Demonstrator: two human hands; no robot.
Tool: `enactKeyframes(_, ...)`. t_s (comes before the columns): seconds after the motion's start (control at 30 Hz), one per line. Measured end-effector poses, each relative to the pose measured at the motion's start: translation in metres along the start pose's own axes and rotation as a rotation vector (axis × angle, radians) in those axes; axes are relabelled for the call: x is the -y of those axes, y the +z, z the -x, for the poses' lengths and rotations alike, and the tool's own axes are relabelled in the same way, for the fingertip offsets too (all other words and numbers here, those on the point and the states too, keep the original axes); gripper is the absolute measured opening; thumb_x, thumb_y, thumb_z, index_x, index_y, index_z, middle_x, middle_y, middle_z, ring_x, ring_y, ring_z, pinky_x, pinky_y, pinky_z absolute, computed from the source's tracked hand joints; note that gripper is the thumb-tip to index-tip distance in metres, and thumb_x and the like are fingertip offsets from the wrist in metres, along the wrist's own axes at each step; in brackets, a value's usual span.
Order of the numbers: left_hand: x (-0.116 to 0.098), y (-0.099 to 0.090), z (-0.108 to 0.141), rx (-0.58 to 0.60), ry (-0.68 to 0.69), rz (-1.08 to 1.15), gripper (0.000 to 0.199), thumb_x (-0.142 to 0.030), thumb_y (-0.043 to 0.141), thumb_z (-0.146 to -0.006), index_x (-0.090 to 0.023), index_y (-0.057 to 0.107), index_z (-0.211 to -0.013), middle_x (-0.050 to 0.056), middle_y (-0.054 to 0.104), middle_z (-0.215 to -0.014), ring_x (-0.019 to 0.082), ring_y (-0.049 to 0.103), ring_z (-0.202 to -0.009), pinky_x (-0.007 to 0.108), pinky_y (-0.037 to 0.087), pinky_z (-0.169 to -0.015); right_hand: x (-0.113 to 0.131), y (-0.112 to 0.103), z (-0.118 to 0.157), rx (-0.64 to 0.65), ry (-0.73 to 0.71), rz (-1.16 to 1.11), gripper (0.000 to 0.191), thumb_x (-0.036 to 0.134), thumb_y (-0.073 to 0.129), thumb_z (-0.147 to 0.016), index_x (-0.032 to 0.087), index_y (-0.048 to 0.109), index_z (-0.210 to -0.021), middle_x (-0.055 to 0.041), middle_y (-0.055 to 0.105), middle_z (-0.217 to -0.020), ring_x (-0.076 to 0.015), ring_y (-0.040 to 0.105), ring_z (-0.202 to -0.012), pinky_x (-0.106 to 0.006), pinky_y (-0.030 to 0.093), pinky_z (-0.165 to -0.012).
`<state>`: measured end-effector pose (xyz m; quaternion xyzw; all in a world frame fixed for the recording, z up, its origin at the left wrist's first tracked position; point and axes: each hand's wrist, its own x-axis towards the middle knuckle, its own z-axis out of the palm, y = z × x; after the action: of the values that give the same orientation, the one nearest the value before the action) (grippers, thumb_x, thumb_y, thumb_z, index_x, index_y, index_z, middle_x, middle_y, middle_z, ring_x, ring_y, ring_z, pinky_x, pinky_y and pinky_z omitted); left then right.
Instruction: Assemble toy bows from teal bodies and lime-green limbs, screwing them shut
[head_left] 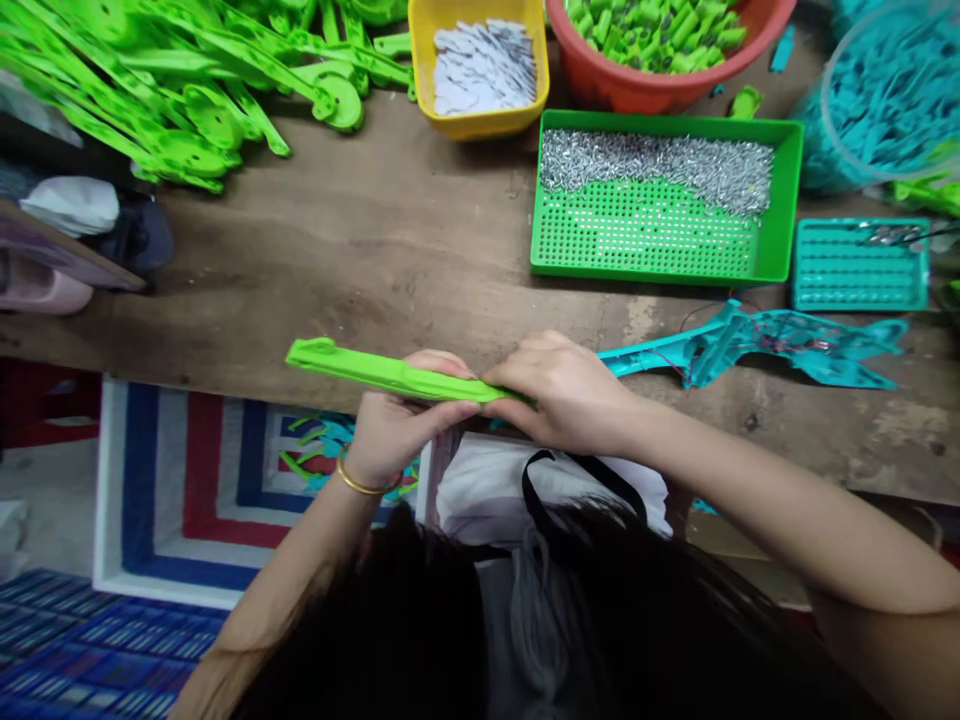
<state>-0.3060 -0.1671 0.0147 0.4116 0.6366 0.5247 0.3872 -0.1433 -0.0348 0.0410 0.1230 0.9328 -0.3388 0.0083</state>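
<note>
A long, narrow bright green plastic toy part [367, 371] is held edge-on just over the table's front edge. My left hand [401, 425] is closed around its middle, with the thumb along the near side. My right hand [562, 390] grips its right end, fingers pressed together, and hides that end. Just right of my right hand lies a turquoise plastic toy shell [720, 345] with thin wires and small metal bits in it.
Behind stand a green tray of small screws [660, 262], a yellow bin of flat white pieces [480, 125], a red bowl [630, 85], a turquoise tray [855, 270] and a tub [832, 110]. Green parts [225, 70] pile up back left. A striped box [195, 480] sits below the edge.
</note>
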Motion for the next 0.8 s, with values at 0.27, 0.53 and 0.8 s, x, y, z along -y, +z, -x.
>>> enactKeyframes(0.27,-0.01,-0.018,-0.002,0.028,0.075,-0.055,0.017,-0.021,0.079,-0.073,-0.025,0.072,-0.087,0.002,0.069,-0.089,0.019,0.065,-0.088,0.034,0.055,-0.083,0.012,0.0,-0.007,0.008,0.12,-0.213,0.022,0.032,0.048,-0.096,0.018,0.065,-0.1,-0.0051,0.072,-0.092,-0.0161,0.063,-0.082,-0.028,0.039,-0.075)
enactKeyframes(0.53,-0.01,-0.016,0.0,0.016,0.064,-0.064,0.016,-0.025,0.08,-0.072,-0.023,0.072,-0.086,0.003,0.07,-0.086,0.02,0.066,-0.086,0.034,0.055,-0.079,0.008,0.006,-0.009,-0.08,0.125,-0.259,0.018,0.028,0.053,-0.093,0.019,0.061,-0.08,0.0013,0.065,-0.074,-0.0118,0.055,-0.071,-0.026,0.034,-0.071)
enactKeyframes(0.8,-0.015,-0.033,0.001,-0.059,0.015,-0.054,0.018,-0.027,0.082,-0.071,-0.021,0.073,-0.084,0.004,0.07,-0.089,0.018,0.066,-0.086,0.029,0.055,-0.075,0.018,0.004,-0.016,-0.059,0.123,-0.205,0.02,0.03,0.049,-0.096,0.018,0.062,-0.09,-0.0024,0.07,-0.087,-0.0132,0.059,-0.078,-0.03,0.032,-0.084)
